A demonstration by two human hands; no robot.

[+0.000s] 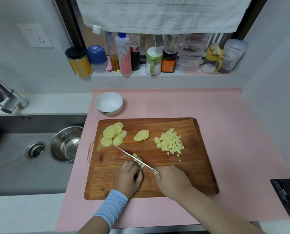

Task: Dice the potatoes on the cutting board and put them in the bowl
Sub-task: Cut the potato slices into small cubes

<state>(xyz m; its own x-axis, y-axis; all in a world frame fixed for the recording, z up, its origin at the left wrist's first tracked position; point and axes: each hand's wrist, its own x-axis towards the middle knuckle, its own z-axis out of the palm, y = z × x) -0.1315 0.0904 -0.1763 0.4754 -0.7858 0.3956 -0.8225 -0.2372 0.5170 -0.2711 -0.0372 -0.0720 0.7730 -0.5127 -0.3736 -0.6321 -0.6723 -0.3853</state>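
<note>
Right grip (172, 181) holds knife (124, 151) — left grip (129, 178) holds potato strips (135, 155).

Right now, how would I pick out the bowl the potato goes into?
Start at the wooden board on the pink mat. Just past the board's far left corner, on the mat, stands the white bowl. Unlike the steel bowl in the sink, it is white, with a small pattern on its outside.
</note>
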